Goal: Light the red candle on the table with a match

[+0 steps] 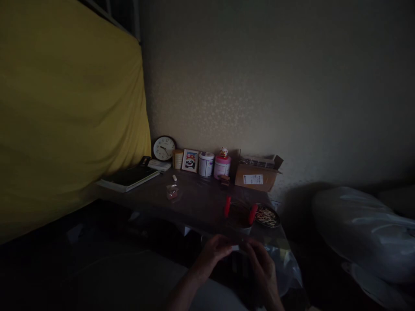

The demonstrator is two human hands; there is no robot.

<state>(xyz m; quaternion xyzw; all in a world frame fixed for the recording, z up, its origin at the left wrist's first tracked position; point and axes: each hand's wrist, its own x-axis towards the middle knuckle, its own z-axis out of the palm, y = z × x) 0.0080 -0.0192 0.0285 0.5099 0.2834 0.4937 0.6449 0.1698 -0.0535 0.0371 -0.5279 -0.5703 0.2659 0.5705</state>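
My left hand (214,251) is closed in a pinch on a small white strip (235,248) in front of the table's near edge. Close by on the right, my right hand (262,258) has its thumb and fingertips pressed together; whatever they hold is too dark and small to make out. Just beyond both hands stands a round pot (240,217) with two red handle covers (227,206). Beside it a round dish (267,216) holds several short pale sticks. Farther left on the table are a small clear-and-pink box (172,191) and a little white cylinder (174,177).
Along the wall stand a clock (164,148), a framed panda picture (190,160), a white canister (206,164), a pink canister (222,167) and a cardboard box (257,173). Large books (129,178) lie left by a yellow curtain (71,108). Plastic bags (366,233) bulge right.
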